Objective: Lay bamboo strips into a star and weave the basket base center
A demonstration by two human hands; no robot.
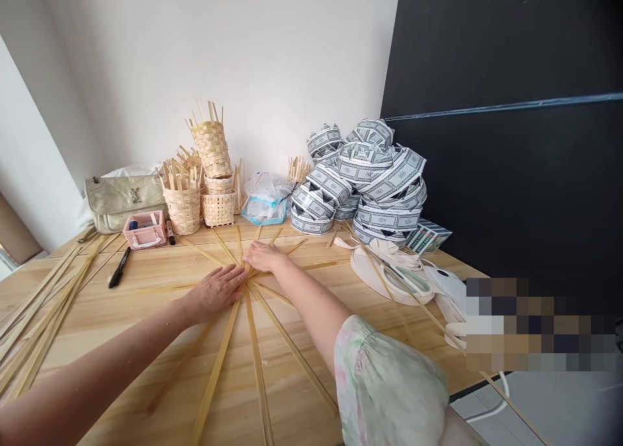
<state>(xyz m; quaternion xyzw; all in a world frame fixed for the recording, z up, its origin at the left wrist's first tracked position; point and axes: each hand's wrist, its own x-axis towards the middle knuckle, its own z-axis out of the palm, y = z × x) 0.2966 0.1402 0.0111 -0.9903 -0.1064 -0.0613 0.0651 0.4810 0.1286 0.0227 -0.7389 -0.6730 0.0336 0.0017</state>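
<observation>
Leftmost on the wooden tabletop [302,407], a loose bundle of long, flat yellowish strips [53,303], running toward the near edge. Next, a black marker pen [119,269] on its own, with a beige bag [129,202] behind it and a small pink basket [146,228] in front of the bag. Just beyond, a group of woven baskets [181,206], some stacked, strip ends upright at several rims. Nearer, at the middle of the table, the left hand [219,293], palm down, fingers nearly straight and laid flat over strips, with no grasp visible. Beneath and around its fingertips, a star of strips [256,355] flat on the wood, ends spread outward on all sides from one crossing. At that crossing, the right hand [263,256], fingers slightly bent and touching the strips; impossible to tell whether pinching or only pressing. Behind, a clear plastic bag [267,193]. Farther right, a heap of grey-and-white patterned bands [363,180], then coils of pale ribbon [370,284], and beyond, a black panel [487,193].
</observation>
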